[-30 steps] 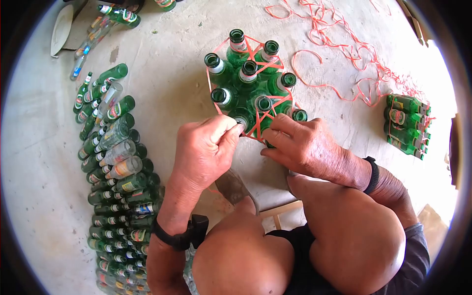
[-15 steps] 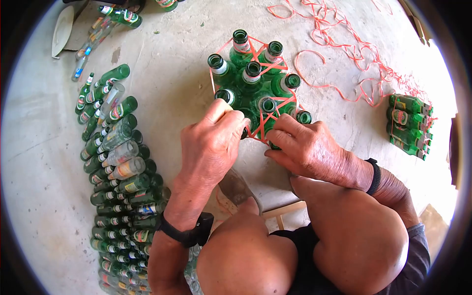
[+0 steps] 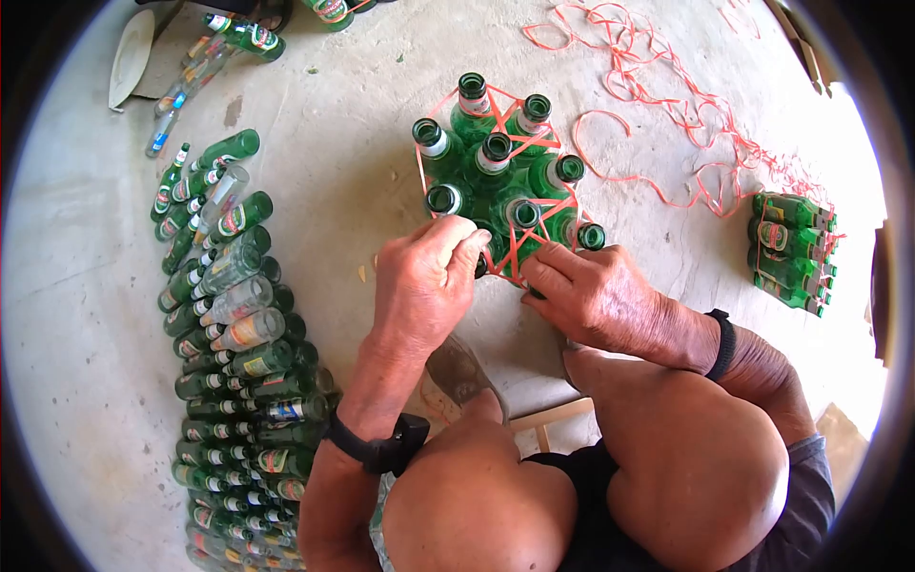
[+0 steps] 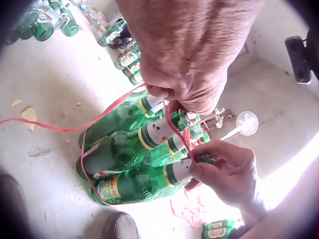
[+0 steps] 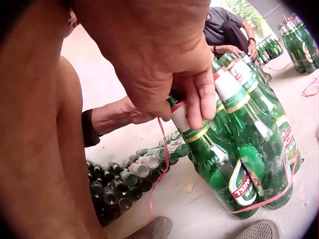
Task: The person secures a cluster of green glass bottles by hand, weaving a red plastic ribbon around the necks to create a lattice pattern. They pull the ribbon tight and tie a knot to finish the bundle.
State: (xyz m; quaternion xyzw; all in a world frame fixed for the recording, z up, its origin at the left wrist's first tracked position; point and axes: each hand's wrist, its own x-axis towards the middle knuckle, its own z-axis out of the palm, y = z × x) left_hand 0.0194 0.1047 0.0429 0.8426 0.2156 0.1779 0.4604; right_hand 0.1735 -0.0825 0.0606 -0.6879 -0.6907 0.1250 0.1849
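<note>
Upright green beer bottles [image 3: 496, 153] stand in a tight bundle on the floor, with red plastic strap [image 4: 169, 119] around their bodies and criss-crossed between their necks. My left hand [image 3: 419, 286] pinches the strap beside the necks on the near left side. From it, a loose length trails off in the left wrist view, and another runs across the necks to my right hand. My right hand [image 3: 605, 296] grips the neck of a near-side bottle [image 5: 199, 144], its thumb pressed by the strap at that neck. My left fingertips are partly hidden behind the hand.
Rows of lying bottles [image 3: 238, 362] fill the floor at left. A tied bundle of bottles [image 3: 791, 243] lies at right, below tangled red strap [image 3: 686, 105]. Another person [image 5: 224, 30] crouches beyond the bottles. My shoe [image 3: 457, 367] is close to the bundle.
My left hand has shifted slightly along the bundle's near side, rising over the necks and then easing back toward me, still pinching the strap. My right hand stays at its bottle neck.
</note>
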